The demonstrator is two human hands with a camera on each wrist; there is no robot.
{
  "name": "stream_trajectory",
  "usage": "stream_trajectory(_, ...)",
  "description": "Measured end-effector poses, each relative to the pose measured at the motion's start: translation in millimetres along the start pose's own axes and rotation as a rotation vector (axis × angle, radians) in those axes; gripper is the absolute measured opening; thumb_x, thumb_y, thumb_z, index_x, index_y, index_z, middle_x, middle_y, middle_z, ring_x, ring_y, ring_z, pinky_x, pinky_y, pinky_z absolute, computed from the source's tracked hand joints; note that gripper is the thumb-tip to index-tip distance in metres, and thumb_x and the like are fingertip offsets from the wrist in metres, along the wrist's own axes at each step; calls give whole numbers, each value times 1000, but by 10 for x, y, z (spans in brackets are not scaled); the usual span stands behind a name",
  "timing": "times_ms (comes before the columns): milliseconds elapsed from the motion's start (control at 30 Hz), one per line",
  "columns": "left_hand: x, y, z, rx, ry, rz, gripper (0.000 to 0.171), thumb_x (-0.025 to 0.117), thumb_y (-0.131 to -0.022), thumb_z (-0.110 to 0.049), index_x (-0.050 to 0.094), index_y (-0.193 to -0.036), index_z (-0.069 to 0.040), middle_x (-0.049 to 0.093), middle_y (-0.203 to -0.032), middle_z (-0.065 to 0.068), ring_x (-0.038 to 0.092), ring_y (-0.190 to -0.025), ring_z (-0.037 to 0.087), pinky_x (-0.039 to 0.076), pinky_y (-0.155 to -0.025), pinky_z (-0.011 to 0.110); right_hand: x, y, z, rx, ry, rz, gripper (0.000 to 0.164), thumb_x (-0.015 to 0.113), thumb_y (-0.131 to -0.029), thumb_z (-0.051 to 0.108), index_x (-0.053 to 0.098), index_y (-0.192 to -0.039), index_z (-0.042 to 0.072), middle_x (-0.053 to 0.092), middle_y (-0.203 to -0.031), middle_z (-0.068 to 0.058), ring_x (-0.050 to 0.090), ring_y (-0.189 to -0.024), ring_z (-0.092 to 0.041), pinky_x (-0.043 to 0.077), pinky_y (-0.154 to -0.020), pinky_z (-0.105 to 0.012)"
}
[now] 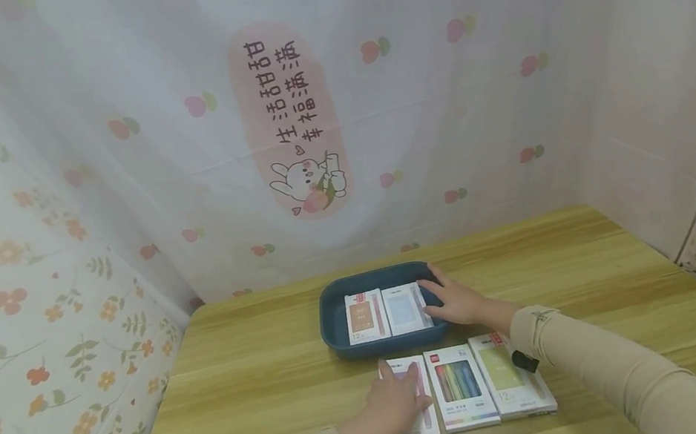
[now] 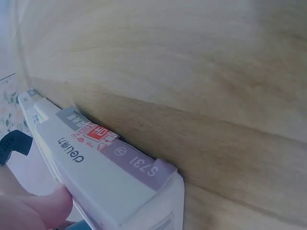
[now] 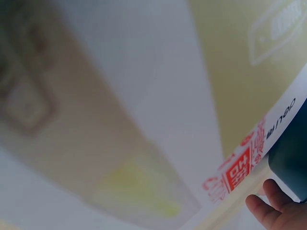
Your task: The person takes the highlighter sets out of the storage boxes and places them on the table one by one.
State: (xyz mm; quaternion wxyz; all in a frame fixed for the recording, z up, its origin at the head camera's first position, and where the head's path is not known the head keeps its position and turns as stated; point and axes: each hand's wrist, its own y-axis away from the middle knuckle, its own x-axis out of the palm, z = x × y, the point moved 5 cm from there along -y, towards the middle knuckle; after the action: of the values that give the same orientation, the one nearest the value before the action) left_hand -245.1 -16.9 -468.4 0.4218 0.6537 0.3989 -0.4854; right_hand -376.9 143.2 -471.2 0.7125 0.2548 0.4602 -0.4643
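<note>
My left hand (image 1: 390, 406) rests on a white pen box (image 1: 428, 426) with a purple print, its fingers spread over the top. In the left wrist view, the thumb (image 2: 55, 206) touches the edge of a white box (image 2: 110, 167) marked S731. At the right end of the dark blue basket (image 1: 368, 349), my right hand (image 1: 458, 302) reaches over the rim with fingers spread, at the side of a blue-labelled white box (image 1: 405, 310). Left of that box, inside the basket, lies a brown-labelled box (image 1: 366, 317). Two extended fingers (image 3: 261, 211) show near the basket in the right wrist view.
Right of the left hand lie a white box with a window of coloured pens (image 1: 461, 387) and a yellow-labelled box (image 1: 513, 376), partly under the right wrist. The wood-grain table (image 1: 245, 390) ends at a patterned curtain (image 1: 442, 120).
</note>
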Motion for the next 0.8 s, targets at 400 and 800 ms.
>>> stream_trajectory(400,-6,-15,-56,-19,-37,-16,64,58,-82,-50,49,-132,-10,43,-128,34,59,-97,39,52,-76,38,8,-3,-6,-6,-5,-6,63,52,-90,35,32,-141,5,5,-150,-26,34,-125,-48,35,-95,-58)
stream_trajectory(800,15,-39,-58,-4,-78,-48,63,57,-83,-49,49,-132,-11,44,-128,27,59,-91,33,51,-75,35,-18,10,23,-5,-6,-4,63,52,-90,36,32,-141,5,4,-150,-25,34,-125,-48,33,-96,-59)
